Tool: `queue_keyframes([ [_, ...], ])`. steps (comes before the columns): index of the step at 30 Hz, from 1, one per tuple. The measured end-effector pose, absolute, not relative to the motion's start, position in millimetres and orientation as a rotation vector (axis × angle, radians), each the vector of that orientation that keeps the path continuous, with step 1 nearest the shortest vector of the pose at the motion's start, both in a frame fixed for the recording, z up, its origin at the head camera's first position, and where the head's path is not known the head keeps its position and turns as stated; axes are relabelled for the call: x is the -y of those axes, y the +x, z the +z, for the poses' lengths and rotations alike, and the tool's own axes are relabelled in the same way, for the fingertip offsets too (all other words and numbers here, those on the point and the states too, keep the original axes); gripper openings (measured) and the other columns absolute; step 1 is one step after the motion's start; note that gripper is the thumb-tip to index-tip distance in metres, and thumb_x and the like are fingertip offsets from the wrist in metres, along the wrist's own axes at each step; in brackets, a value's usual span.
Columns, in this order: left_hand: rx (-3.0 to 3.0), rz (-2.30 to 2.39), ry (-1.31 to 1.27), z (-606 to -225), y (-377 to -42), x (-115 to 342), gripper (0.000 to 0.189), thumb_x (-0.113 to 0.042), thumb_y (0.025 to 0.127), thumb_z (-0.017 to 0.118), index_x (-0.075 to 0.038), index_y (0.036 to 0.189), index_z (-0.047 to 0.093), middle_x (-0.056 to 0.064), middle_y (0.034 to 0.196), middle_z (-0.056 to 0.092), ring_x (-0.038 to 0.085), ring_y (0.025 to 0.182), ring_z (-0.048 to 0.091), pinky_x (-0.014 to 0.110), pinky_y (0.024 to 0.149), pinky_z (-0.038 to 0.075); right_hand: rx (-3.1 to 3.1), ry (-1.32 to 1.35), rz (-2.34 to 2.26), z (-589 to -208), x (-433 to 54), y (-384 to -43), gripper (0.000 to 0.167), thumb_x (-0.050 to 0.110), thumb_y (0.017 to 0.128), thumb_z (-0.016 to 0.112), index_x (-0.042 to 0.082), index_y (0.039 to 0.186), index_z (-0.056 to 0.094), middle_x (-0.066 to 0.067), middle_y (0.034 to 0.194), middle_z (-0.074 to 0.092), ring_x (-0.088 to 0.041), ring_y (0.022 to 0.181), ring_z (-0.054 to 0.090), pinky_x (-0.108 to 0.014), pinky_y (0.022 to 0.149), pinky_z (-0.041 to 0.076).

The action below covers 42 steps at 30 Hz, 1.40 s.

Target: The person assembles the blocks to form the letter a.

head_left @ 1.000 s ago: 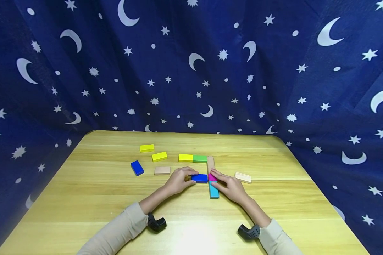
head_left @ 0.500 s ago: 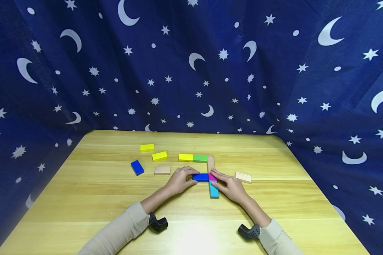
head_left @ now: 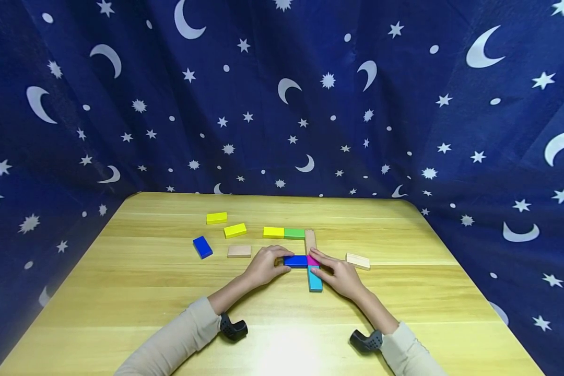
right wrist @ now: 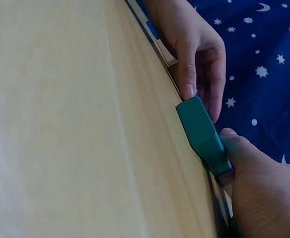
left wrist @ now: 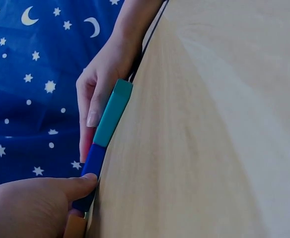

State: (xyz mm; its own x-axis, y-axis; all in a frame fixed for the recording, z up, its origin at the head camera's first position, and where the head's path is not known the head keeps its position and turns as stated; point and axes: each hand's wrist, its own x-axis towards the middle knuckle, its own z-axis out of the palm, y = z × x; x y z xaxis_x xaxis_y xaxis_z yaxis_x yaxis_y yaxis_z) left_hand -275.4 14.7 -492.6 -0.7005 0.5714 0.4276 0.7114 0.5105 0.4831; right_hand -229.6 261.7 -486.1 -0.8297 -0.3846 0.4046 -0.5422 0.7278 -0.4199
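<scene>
With thumb and fingers, my left hand point(head_left: 264, 265) pinches a dark blue block point(head_left: 296, 261) lying flat on the table. Its right end meets the side of a column of blocks at the magenta block point(head_left: 313, 260). Above the magenta block in that column is a plain wooden block point(head_left: 310, 241), and below it a light blue block point(head_left: 315, 280). My right hand point(head_left: 342, 275) rests across the column, fingers near the wooden and magenta blocks, thumb touching the light blue one. In the right wrist view the light blue block point(right wrist: 203, 131) looks teal, and my right fingertips are hidden.
A yellow block point(head_left: 273, 233) and a green block point(head_left: 294, 234) run left from the column's top. Loose to the left lie two yellow blocks point(head_left: 235, 231), a blue block point(head_left: 202, 247) and a wooden block point(head_left: 239, 251). Another wooden block point(head_left: 358, 261) sits right of my right hand.
Over the first half second my left hand and the dark blue block shift slightly right, closing against the column. The right hand stays in place.
</scene>
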Motion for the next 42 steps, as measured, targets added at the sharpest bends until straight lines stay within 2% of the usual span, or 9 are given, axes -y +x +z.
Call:
queue_keyframes([
  [5,2.536,-0.965,-1.093,-492,-275,-15,0.038,-0.026,0.078,0.075,-0.013,0.113,0.067,0.000,0.107,0.065,0.015,0.100,0.058,0.037,0.088,0.044,2.650,0.720,0.779,-487,-262,-230,0.045,0.037,0.088,0.061,0.018,0.129,0.057,0.006,0.133,0.049,-0.026,0.113,0.052,-0.045,0.086,0.046],
  [13,2.493,-1.080,-1.070,-484,-274,-9,0.041,-0.023,0.076,0.077,-0.012,0.114,0.066,0.001,0.109,0.063,0.014,0.097,0.058,0.027,0.081,0.048,2.628,0.732,0.769,-488,-261,-230,0.044,0.035,0.088,0.062,0.016,0.128,0.057,0.004,0.133,0.050,-0.028,0.112,0.053,-0.046,0.085,0.047],
  [19,2.452,-1.105,-1.034,-477,-273,5,0.044,-0.018,0.074,0.079,-0.010,0.115,0.065,0.004,0.111,0.062,0.019,0.101,0.057,0.033,0.084,0.048,2.647,0.717,0.788,-487,-260,-231,0.045,0.038,0.088,0.060,0.018,0.129,0.057,0.006,0.134,0.049,-0.026,0.114,0.051,-0.046,0.086,0.046],
  [26,2.537,-1.065,-1.051,-478,-272,20,0.049,-0.019,0.075,0.078,-0.010,0.120,0.062,0.004,0.115,0.060,0.018,0.103,0.056,0.032,0.084,0.048,2.631,0.731,0.775,-486,-261,-229,0.044,0.035,0.088,0.061,0.016,0.128,0.057,0.002,0.133,0.051,-0.027,0.114,0.052,-0.046,0.086,0.046],
  [36,2.540,-0.994,-1.094,-483,-272,22,0.043,-0.007,0.077,0.074,-0.009,0.118,0.063,0.005,0.113,0.062,0.020,0.105,0.056,0.036,0.087,0.046,2.639,0.715,0.784,-485,-260,-229,0.045,0.036,0.087,0.063,0.018,0.128,0.057,0.005,0.132,0.051,-0.026,0.114,0.052,-0.045,0.086,0.046],
  [42,2.536,-1.068,-1.045,-482,-267,24,0.042,-0.006,0.076,0.075,-0.011,0.116,0.064,0.003,0.111,0.063,0.015,0.095,0.058,0.028,0.076,0.049,2.638,0.718,0.787,-484,-260,-229,0.044,0.036,0.087,0.062,0.019,0.128,0.058,0.006,0.132,0.051,-0.025,0.114,0.052,-0.045,0.085,0.047],
])
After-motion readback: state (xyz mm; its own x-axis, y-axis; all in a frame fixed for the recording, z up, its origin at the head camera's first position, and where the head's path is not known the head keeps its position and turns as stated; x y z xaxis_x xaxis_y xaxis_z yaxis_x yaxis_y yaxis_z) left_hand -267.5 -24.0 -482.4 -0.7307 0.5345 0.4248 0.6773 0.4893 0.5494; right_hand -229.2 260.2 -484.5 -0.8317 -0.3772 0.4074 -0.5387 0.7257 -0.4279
